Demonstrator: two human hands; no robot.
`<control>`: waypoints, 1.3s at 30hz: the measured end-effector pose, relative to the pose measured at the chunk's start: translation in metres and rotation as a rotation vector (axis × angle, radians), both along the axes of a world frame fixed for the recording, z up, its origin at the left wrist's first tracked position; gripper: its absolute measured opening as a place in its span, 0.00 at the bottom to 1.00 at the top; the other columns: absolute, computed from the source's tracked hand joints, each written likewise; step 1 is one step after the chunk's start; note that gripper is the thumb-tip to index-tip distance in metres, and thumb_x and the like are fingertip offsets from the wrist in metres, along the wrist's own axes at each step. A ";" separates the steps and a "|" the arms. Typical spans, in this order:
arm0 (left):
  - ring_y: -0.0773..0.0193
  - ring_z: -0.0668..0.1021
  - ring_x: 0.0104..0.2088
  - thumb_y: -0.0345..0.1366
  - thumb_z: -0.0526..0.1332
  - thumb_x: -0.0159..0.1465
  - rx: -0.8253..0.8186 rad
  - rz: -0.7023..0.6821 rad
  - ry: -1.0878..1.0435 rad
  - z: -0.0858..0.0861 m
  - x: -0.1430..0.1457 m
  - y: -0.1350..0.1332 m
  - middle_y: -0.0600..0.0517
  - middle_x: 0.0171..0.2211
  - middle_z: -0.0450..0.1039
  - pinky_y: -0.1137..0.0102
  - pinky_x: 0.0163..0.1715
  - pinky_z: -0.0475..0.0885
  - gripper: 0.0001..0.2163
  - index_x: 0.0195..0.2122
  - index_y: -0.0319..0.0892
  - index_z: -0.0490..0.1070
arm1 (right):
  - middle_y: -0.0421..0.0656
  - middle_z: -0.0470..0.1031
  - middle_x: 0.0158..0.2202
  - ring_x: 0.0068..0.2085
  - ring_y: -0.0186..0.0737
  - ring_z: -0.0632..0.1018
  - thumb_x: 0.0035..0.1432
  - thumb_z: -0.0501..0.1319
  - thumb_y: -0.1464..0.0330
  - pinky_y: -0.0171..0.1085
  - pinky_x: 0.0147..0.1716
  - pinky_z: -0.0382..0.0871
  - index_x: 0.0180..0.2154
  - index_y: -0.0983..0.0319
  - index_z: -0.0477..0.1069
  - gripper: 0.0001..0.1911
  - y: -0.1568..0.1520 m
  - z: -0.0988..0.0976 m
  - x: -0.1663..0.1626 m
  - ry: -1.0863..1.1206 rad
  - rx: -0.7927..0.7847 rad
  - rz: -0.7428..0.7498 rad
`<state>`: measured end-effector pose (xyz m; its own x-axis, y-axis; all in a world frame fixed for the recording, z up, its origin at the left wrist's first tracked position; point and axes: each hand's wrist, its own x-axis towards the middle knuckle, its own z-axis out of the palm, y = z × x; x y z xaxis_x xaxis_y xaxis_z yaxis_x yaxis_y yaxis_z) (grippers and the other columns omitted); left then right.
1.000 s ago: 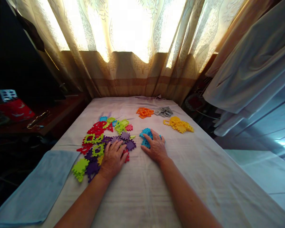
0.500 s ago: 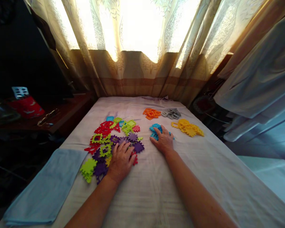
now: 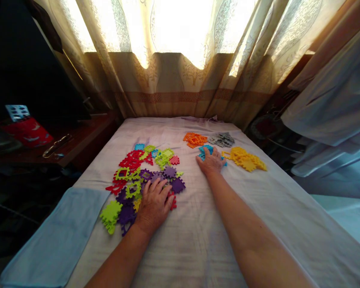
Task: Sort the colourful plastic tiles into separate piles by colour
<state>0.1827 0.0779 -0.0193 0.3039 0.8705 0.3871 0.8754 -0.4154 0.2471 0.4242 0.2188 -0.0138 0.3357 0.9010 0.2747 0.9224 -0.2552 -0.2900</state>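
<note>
On a bed covered with a pale sheet [image 3: 198, 240], my left hand [image 3: 154, 206] lies flat on the near edge of a mixed pile of red, green and purple plastic puzzle pieces [image 3: 138, 178]. My right hand [image 3: 211, 162] rests palm down on a small pile of blue pieces [image 3: 204, 151], stretched far across the bed. Sorted piles lie around it: orange pieces [image 3: 195, 139] behind to the left, grey pieces [image 3: 222, 139] behind, yellow pieces [image 3: 247, 159] to the right. Neither hand has lifted a piece.
A light blue folded cloth [image 3: 54, 236] lies on the bed's near left corner. A dark wooden side table [image 3: 63, 148] with a red item [image 3: 28, 131] stands at the left. Curtains [image 3: 174, 72] hang behind the bed; draped fabric [image 3: 333, 92] fills the right.
My right hand has slid the blue pieces away from me, toward the orange, grey and yellow piles. My left hand stays on the mixed pile.
</note>
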 end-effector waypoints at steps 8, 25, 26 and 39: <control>0.50 0.70 0.60 0.40 0.55 0.67 0.043 -0.008 0.021 0.001 0.001 0.000 0.46 0.56 0.74 0.47 0.63 0.58 0.14 0.51 0.46 0.74 | 0.55 0.55 0.67 0.61 0.59 0.62 0.61 0.54 0.52 0.62 0.54 0.56 0.65 0.52 0.59 0.32 0.006 0.000 -0.002 -0.015 -0.022 -0.058; 0.54 0.71 0.59 0.39 0.56 0.68 0.057 0.011 0.015 0.000 0.000 0.006 0.48 0.54 0.75 0.51 0.62 0.59 0.13 0.49 0.48 0.75 | 0.55 0.63 0.64 0.65 0.56 0.58 0.62 0.55 0.62 0.60 0.63 0.45 0.58 0.62 0.68 0.25 -0.013 -0.019 -0.004 -0.118 0.318 0.272; 0.54 0.71 0.59 0.39 0.55 0.68 0.058 0.014 0.015 0.000 0.000 0.006 0.48 0.54 0.75 0.51 0.62 0.60 0.13 0.49 0.47 0.75 | 0.54 0.64 0.63 0.65 0.55 0.59 0.62 0.55 0.63 0.59 0.63 0.45 0.58 0.62 0.68 0.24 -0.016 -0.019 -0.007 -0.126 0.329 0.306; 0.57 0.74 0.56 0.37 0.53 0.69 0.195 -0.020 -0.063 0.009 -0.005 0.001 0.48 0.54 0.75 0.55 0.62 0.62 0.14 0.51 0.45 0.74 | 0.54 0.73 0.56 0.55 0.49 0.71 0.63 0.54 0.66 0.48 0.57 0.60 0.51 0.63 0.74 0.19 -0.062 -0.024 -0.048 -0.088 0.269 0.482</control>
